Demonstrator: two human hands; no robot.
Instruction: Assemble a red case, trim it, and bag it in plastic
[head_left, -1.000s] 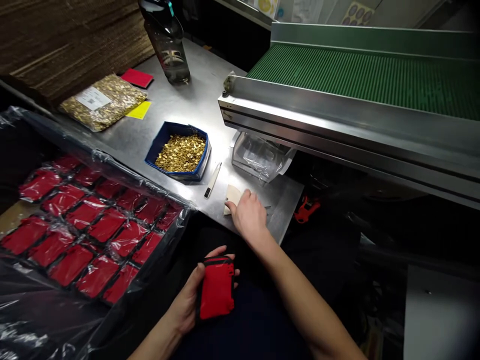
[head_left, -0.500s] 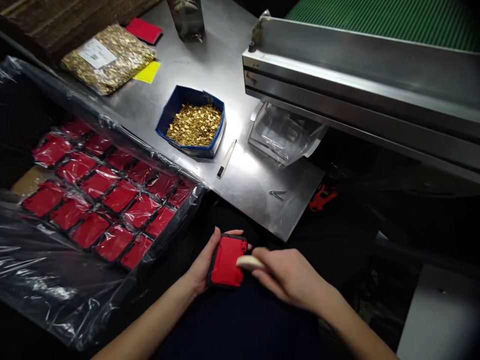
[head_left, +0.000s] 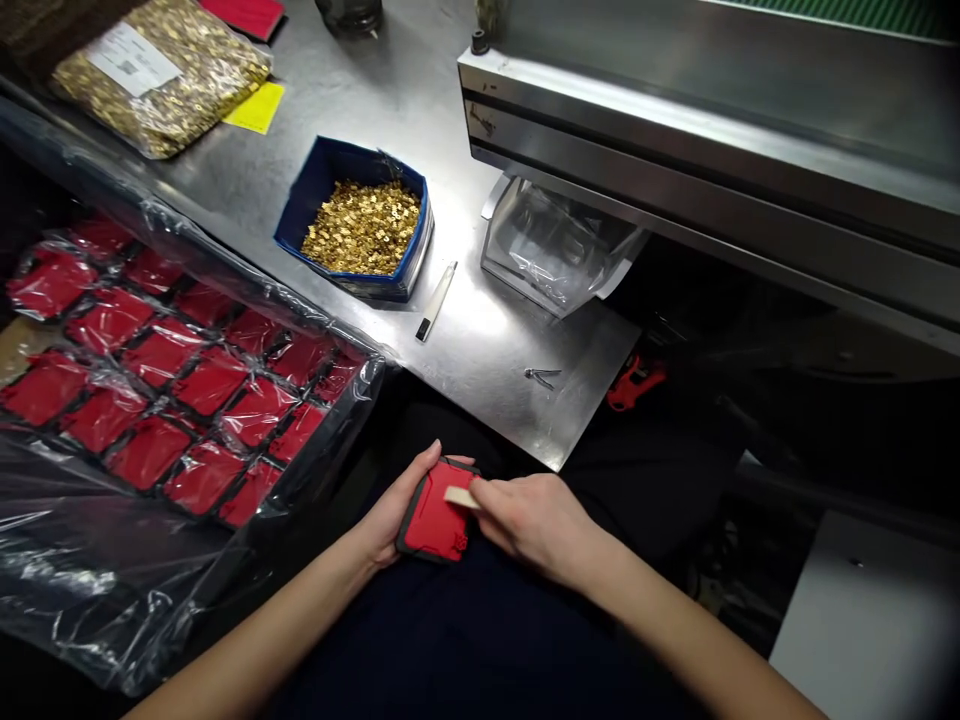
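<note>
the step in hand looks to be work on the face of the red case point(head_left: 433, 522) with the pale flat piece point(head_left: 458, 497), both held low over the dark clothing point(head_left: 465, 630), just off the near edge of the tabletop point(head_left: 495, 395). the left hand point(head_left: 390, 515) cradles the case from its left side, thumb laid up along the dark edge, fingers curled partway round and mostly hidden beneath; a little of them shows past the top edge. the right hand point(head_left: 536, 525) comes in from the other side, back of the hand upward, its fingers drawn together in a pinch on the pale piece, whose free end sticks out over the red face (whether it presses there or hovers, i cannot tell). the next move, as i judge it, calls for a steady left hold and a light, controlled right wrist, keeping the piece low against the case without tipping it. both forearms reach inward from the lower corners, wrists fairly straight, so the hands meet almost level. the white cutter point(head_left: 437, 300) lies apart on the tabletop, untouched.
</note>
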